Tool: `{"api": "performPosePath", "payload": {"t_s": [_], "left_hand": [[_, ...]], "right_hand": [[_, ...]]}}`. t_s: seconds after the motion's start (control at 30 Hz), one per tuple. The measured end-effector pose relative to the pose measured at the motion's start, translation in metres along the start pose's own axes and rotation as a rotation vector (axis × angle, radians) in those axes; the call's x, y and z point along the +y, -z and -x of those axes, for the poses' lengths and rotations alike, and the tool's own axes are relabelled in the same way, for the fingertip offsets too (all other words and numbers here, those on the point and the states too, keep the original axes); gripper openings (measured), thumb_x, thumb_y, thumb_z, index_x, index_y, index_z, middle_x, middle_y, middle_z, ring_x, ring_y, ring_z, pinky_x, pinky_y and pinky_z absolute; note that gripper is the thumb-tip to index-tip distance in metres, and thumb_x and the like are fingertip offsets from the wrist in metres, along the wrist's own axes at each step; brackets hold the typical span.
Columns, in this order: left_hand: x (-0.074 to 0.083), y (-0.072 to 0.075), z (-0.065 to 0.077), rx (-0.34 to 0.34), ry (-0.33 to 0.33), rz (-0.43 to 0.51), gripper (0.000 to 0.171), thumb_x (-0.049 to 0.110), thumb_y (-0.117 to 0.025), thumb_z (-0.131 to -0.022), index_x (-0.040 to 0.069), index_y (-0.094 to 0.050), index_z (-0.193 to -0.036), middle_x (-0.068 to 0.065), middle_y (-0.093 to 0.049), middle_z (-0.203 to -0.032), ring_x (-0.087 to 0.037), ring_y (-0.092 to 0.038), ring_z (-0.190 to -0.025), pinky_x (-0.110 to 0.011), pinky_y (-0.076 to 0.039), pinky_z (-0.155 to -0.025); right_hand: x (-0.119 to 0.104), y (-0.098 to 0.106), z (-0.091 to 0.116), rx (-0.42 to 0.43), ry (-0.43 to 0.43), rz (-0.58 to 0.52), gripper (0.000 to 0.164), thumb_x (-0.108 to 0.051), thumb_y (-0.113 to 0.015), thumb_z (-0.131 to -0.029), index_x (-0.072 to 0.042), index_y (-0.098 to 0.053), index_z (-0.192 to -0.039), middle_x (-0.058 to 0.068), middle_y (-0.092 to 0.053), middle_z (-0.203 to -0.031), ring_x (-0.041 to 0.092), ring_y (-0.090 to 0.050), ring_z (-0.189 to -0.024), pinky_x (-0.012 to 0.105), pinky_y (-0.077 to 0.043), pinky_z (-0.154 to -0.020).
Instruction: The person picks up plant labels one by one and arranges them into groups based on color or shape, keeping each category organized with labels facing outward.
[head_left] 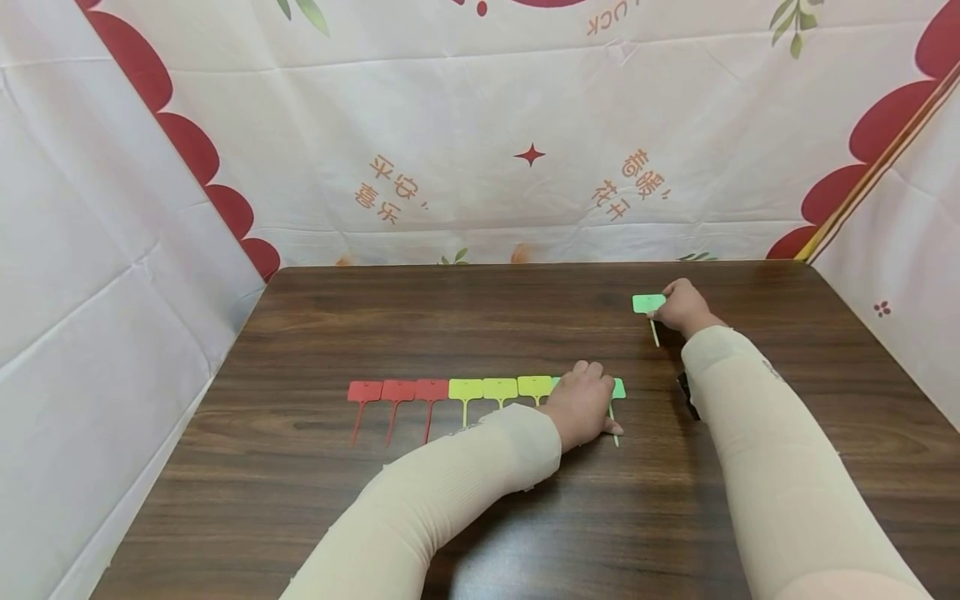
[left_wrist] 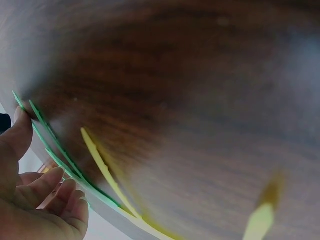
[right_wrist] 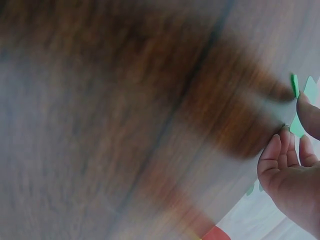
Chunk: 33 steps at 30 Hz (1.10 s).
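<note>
A row of plastic tie tags with thin tails lies on the table: red tags [head_left: 400,390], then yellow tags [head_left: 500,388], then a green tag [head_left: 618,388] at the right end. My left hand [head_left: 579,404] rests over the green end, partly hiding it. In the left wrist view, its thumb touches the tip of a green tail [left_wrist: 55,136] and its bent fingers lie near the flat heads. Farther back at the right, my right hand [head_left: 684,308] pinches another green tag [head_left: 647,303] between thumb and fingers, its tail pointing toward me.
The brown wooden table [head_left: 315,517] ends at a white printed cloth [head_left: 480,167] behind it, with cloth at both sides too. A black object [head_left: 687,397] shows beside the right forearm, mostly hidden by the sleeve.
</note>
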<state>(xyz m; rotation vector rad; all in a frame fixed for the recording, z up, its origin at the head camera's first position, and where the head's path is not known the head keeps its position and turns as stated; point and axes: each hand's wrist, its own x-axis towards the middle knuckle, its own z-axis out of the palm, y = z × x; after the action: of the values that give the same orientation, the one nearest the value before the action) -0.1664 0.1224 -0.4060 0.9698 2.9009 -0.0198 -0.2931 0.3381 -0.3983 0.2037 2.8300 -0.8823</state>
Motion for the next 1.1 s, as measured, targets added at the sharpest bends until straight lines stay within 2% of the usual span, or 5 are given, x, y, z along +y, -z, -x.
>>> {"api": "performPosePath", "payload": {"t_s": [0.23, 0.57, 0.93, 1.1], "left_hand": [[0.000, 0.000, 0.000, 0.001, -0.001, 0.004, 0.052, 0.060, -0.067, -0.080, 0.020, -0.064, -0.113, 0.006, -0.053, -0.107, -0.011, -0.045, -0.097, -0.019, -0.042, -0.086], [0.001, 0.001, 0.001, -0.021, -0.004, 0.020, 0.051, 0.059, -0.065, -0.082, 0.021, -0.063, -0.116, 0.006, -0.052, -0.105, -0.011, -0.043, -0.094, -0.020, -0.041, -0.084], [0.000, 0.000, 0.000, -0.016, -0.013, 0.015, 0.052, 0.059, -0.064, -0.083, 0.020, -0.063, -0.117, 0.006, -0.052, -0.106, -0.011, -0.043, -0.095, -0.020, -0.041, -0.085], [0.001, -0.002, 0.000, -0.008, -0.016, 0.007, 0.053, 0.059, -0.064, -0.083, 0.020, -0.063, -0.118, 0.005, -0.052, -0.104, -0.011, -0.044, -0.095, -0.020, -0.042, -0.086]], "right_hand": [[-0.001, -0.001, 0.001, 0.034, 0.011, 0.018, 0.050, -0.006, -0.060, -0.091, 0.017, -0.029, -0.123, 0.036, -0.040, -0.117, 0.047, -0.044, -0.103, 0.056, -0.040, -0.090], [-0.001, -0.003, 0.004, 0.064, 0.010, -0.012, 0.052, -0.006, -0.060, -0.089, 0.014, -0.029, -0.125, 0.033, -0.041, -0.113, 0.044, -0.045, -0.098, 0.054, -0.042, -0.085], [0.002, -0.002, 0.006, 0.062, 0.012, -0.092, 0.054, -0.004, -0.058, -0.088, 0.016, -0.028, -0.129, 0.034, -0.040, -0.117, 0.043, -0.045, -0.100, 0.054, -0.042, -0.087], [0.003, -0.001, 0.010, 0.045, 0.049, -0.151, 0.054, 0.000, -0.060, -0.086, 0.016, -0.029, -0.128, 0.033, -0.046, -0.112, 0.039, -0.051, -0.094, 0.046, -0.045, -0.079]]}}
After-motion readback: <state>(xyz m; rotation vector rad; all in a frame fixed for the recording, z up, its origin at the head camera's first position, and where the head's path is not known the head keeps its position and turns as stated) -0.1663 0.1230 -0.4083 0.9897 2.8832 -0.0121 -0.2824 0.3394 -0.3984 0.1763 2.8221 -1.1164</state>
